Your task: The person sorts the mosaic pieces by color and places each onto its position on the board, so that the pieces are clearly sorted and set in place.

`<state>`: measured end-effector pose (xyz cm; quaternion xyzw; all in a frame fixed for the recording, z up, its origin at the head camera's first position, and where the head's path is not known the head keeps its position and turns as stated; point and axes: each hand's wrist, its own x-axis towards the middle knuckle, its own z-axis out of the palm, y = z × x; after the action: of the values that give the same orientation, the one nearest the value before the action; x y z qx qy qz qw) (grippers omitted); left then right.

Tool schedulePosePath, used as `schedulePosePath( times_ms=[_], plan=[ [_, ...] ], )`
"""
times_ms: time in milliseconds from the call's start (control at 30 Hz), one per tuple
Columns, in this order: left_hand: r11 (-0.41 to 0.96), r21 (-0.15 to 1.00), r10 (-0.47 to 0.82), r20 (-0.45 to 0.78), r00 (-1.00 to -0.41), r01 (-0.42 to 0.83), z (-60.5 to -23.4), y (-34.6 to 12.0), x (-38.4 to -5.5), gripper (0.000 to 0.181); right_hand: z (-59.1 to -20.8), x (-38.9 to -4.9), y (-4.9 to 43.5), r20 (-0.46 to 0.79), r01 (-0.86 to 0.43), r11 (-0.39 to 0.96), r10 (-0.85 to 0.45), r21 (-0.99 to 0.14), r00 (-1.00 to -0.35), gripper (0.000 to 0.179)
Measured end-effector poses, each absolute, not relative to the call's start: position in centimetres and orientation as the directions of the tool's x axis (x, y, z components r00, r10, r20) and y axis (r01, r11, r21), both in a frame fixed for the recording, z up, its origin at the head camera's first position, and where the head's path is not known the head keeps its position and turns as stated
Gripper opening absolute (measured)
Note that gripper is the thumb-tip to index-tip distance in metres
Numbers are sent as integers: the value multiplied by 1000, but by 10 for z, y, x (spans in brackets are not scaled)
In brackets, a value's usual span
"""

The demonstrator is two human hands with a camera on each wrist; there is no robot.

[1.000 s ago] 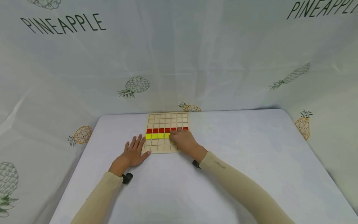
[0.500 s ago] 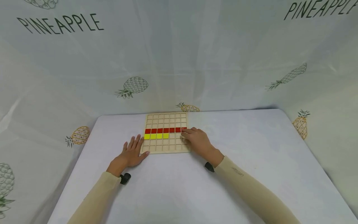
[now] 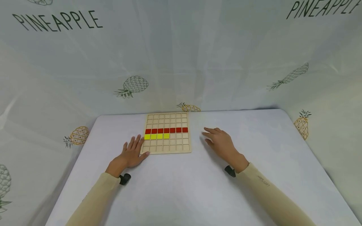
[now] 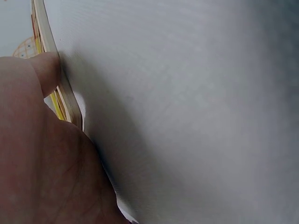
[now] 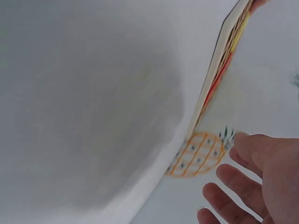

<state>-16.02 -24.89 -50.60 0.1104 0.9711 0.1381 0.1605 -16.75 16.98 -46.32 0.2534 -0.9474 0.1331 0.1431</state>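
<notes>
A pale wooden grid board [image 3: 165, 148] lies flat near the table's far edge. Red square tiles [image 3: 166, 130] fill one whole row of it, and several yellow tiles [image 3: 156, 136] sit in the left part of the row nearer me. My left hand [image 3: 130, 157] rests with spread fingers at the board's left edge; its thumb touches the near left corner, as the left wrist view also shows at the thumb [image 4: 46, 70]. Well to the right of the board, my right hand [image 3: 223, 144] is over the table, fingers loosely bent and holding nothing that I can see.
The white table [image 3: 181, 188] has rounded far corners. Behind it hangs a pale curtain [image 3: 181, 56] printed with pineapples and lettering. A small black device [image 3: 125, 179] sits at my left wrist, and another black device [image 3: 230, 171] at my right.
My right hand has drawn away from the board to the right, uncovering the right end of the red row and the bare cells below it. My left hand has stayed at the board's edge.
</notes>
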Motion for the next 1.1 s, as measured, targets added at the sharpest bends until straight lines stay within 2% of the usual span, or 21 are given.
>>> schedulePosePath(
  times_ms=[467,1100],
  plan=[
    [933,307,276,-278,-920,188,-507,-246,-159,89,-464,-148,247,432,-476,860,-364,-183,-825,33],
    [934,312,262,-268,-927,173,-505,-246,-157,89,-461,-135,318,460,-412,893,-294,-179,-838,40]
  ],
)
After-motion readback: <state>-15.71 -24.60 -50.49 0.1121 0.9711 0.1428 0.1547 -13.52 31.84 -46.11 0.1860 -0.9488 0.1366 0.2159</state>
